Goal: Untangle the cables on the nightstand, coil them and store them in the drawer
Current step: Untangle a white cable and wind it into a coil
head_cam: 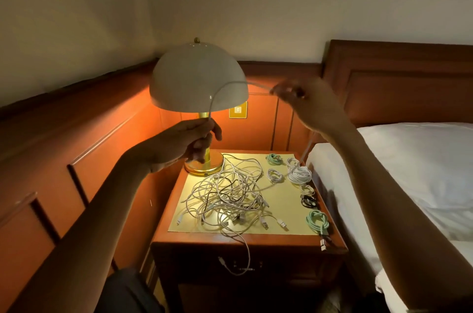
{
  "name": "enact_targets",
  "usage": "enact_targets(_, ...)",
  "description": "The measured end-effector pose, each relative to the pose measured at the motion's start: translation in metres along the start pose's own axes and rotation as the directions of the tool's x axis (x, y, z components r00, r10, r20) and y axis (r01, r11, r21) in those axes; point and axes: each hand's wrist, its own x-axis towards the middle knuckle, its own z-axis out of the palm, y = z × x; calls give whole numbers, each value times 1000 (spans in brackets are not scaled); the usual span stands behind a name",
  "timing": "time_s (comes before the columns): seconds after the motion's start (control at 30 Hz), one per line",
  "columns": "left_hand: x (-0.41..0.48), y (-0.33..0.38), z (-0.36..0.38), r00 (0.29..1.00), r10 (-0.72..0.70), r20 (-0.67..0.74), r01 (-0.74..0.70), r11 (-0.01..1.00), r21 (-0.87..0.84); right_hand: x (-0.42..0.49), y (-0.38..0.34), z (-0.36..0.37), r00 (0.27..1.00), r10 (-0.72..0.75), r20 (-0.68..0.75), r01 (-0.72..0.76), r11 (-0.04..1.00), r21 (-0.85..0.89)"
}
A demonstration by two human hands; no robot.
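Several coils (298, 173) line the counter (194, 238), the tangle (225, 195) remains, the drawer (294, 265) is shut; left hand (197, 138) and right hand (299, 97) each keep a closed grip on one white cable (213, 100).

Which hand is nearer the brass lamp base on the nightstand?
Left. The left hand grips a white cable just above the brass lamp base. The right hand pinches the same cable higher up, right of the white dome lamp shade.

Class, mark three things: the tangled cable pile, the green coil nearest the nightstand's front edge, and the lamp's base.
tangled cable pile (227, 197): head view, middle of the tangle.
green coil (316, 220): head view, its wound loops.
lamp base (206, 168): head view, front of brass disc.
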Motion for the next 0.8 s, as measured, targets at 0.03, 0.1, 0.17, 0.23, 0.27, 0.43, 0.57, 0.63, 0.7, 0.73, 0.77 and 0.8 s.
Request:
enact_targets(0.03, 3, 3, -1, 999, 25, -31, -25, 1000, 6, 8, 2, -2, 991, -28, -132, 29, 1000, 1)
enact_targets(0.1, 5, 9, -3, 997, 68, -45, -67, 998, 22, 30, -6, -18, 918, -36, -396, 46, 999, 16)
enact_targets(0.17, 6, 23, 0, 993, 114, 7, -113, 989, -98, 56, -15, -39, 841, -68, -536, 55, 998, -41)
enact_targets(0.23, 5, 35, 5, 985, 172, -18, -172, 967, -185, 78, -25, -51, 817, -117, -564, 46, 989, -138)
enact_targets(0.27, 5, 41, 6, 980, 193, -47, -199, 957, -213, 87, -29, -55, 808, -145, -571, 46, 982, -183)
enact_targets(0.43, -2, 62, 1, 957, 290, -3, -276, 910, -310, 111, -51, -80, 762, -231, -605, 59, 955, -291)
enact_targets(0.57, -15, 56, -2, 931, 338, 140, -278, 902, -332, 101, -53, -83, 882, -84, -465, -26, 974, -225)
enact_targets(0.63, -23, 51, 0, 911, 354, 213, -271, 901, -339, 86, -49, -81, 943, 21, -331, -91, 976, -199)
enact_targets(0.7, -31, 46, 2, 898, 363, 250, -255, 891, -376, 67, -47, -79, 978, 84, -189, -121, 974, -192)
enact_targets(0.73, -33, 45, 3, 894, 371, 252, -259, 886, -385, 59, -46, -79, 987, 115, -112, -135, 973, -186)
enact_targets(0.77, -35, 44, 4, 894, 376, 245, -266, 883, -387, 53, -46, -79, 989, 143, -20, -145, 973, -178)
enact_targets(0.8, -36, 44, 5, 897, 376, 233, -269, 882, -387, 48, -46, -80, 983, 166, 76, -152, 973, -171)
